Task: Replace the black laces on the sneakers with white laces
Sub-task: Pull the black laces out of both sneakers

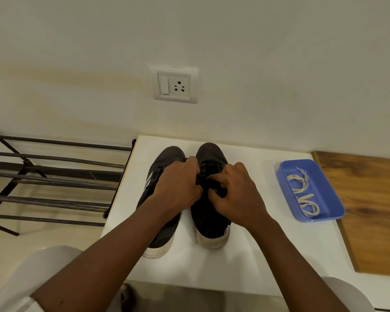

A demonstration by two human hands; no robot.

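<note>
Two black sneakers with white soles stand side by side on a white table (257, 255), toes toward the wall. Both my hands are over the lacing of the right sneaker (208, 224). My left hand (178, 185) has its fingers curled down onto the black laces (208, 171) near the tongue. My right hand (234, 194) pinches the black lace with thumb and fingers. The left sneaker (164, 163) lies partly under my left forearm. White laces (303, 190) lie coiled in a blue tray (286, 190) to the right.
A wooden board (369, 210) lies at the table's right side. A dark metal rack (50, 176) stands left of the table. A wall socket (175, 85) is above the shoes. My knees show at the bottom corners.
</note>
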